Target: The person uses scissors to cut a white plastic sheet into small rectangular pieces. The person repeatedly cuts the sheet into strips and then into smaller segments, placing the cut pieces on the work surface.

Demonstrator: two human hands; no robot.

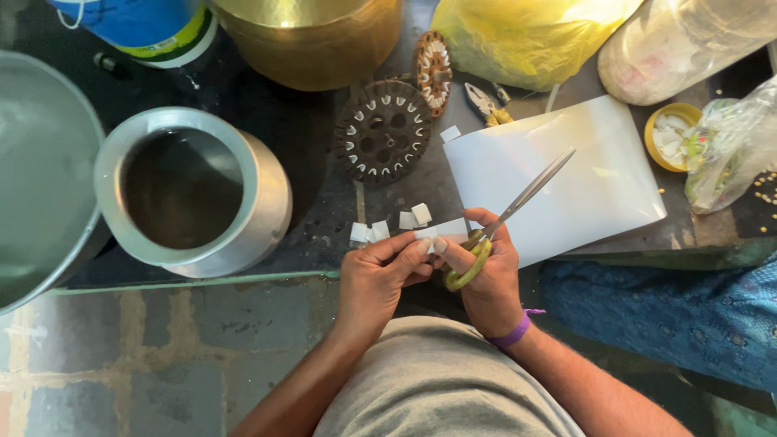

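My right hand (486,279) grips yellow-handled scissors (518,206), whose blades point up and right over a large white sheet (583,174). My left hand (376,279) pinches a small white strip of paper (449,229) against the right hand's fingertips. Several small white paper squares (405,220) lie on the dark floor just above my hands. A purple band circles my right wrist.
A steel pot (194,190) stands at the left beside a larger metal vessel (40,170). A brass pot (312,40), two round stator cores (384,129), pliers (486,103), a yellow bag (518,36), a yellow lid with white bits (672,133) and blue cloth (672,311) surround me.
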